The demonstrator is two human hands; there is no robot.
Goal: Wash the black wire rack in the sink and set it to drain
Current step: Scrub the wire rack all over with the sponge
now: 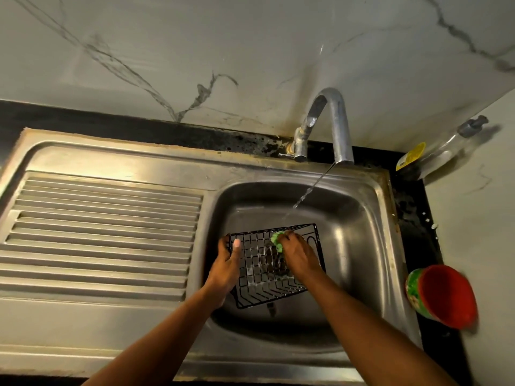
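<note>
While tap (331, 121) runs | my left hand (225, 263) grips black wire rack (250, 274) | my right hand (299, 254) clasps green scrubber (277, 240) against it

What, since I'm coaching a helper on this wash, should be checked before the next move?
1. Left hand grips the rack by its left edge: ok.
2. Right hand holds the scrubber against the rack: ok.
3. Rack sits inside the sink, not over its rim: ok.
4. Tap running, water falling into the sink: ok; whether it hits the rack: cannot tell.
5. Rack scrubbed clean all over: cannot tell.
6. Drainboard has room for the rack: ok.
</note>
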